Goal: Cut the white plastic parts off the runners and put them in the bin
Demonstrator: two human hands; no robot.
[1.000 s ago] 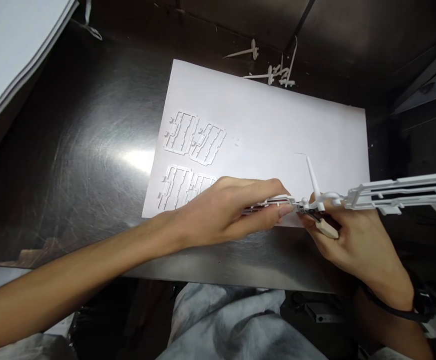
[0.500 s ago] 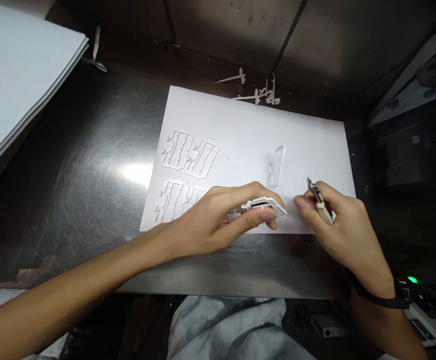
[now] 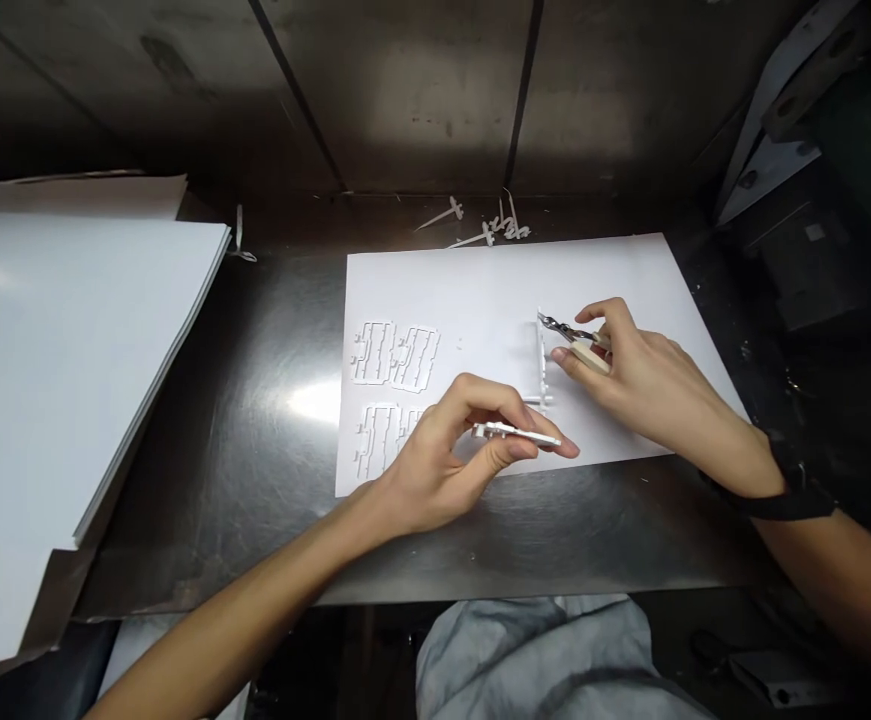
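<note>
My left hand (image 3: 465, 440) pinches a thin white plastic frame (image 3: 516, 434) between thumb and fingers, above the near edge of a white paper sheet (image 3: 480, 290). Closed round the pale handles of small nippers (image 3: 591, 356) is my right hand (image 3: 645, 385). The tips of the nippers are at the far end of a second white plastic frame (image 3: 542, 360), which stands on edge on the paper; whether they touch it I cannot tell. Several similar white frames (image 3: 379, 352) lie flat on the sheet's left side, one partly behind my left hand.
Several white plastic sprue scraps (image 3: 489, 232) lie on the metal tabletop (image 3: 277, 380) beyond the paper. A thick stack of white sheets (image 3: 90, 330) is at the left. A dark metal wall (image 3: 420, 100) closes off the back.
My right hand has moved forward and left with the nippers, bringing their tips to the standing frame. The frame in my left hand has turned to nearly edge-on. The camera view has shifted.
</note>
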